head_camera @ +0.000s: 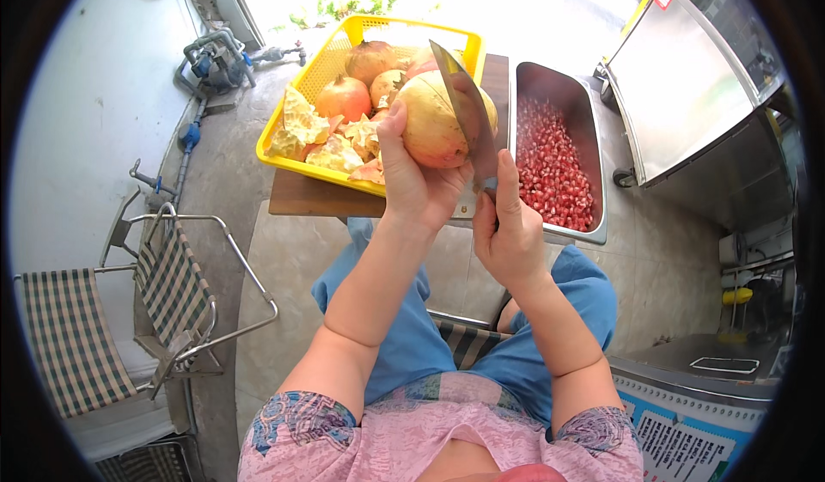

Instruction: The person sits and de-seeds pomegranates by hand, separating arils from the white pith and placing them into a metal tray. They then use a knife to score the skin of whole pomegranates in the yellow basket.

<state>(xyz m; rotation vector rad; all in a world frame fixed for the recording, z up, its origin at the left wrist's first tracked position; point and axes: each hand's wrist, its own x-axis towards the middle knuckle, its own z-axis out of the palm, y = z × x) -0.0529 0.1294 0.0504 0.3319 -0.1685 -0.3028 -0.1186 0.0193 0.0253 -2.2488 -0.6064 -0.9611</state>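
My left hand (419,179) holds up a large yellow-pink pomegranate (430,118), its fingers cupped under the fruit. In my right hand (512,237) is a kitchen knife (467,105) with a wide blade, pointing up and away from me. The blade lies across the right side of the fruit; whether it has cut the rind I cannot tell. Behind and left of the fruit stands a yellow plastic basket (316,171) with several whole pomegranates (343,98) and torn pieces of peel (335,153). To the right, a deep metal pan (602,208) contains loose red pomegranate arils (554,173).
Basket and pan rest on a low brown wooden table (322,195). A folding chair with checked fabric (174,282) stands at my left, near wall pipes and a pump (219,66). A wheeled stainless-steel cabinet (689,89) is at right. A printed panel (683,430) sits at lower right.
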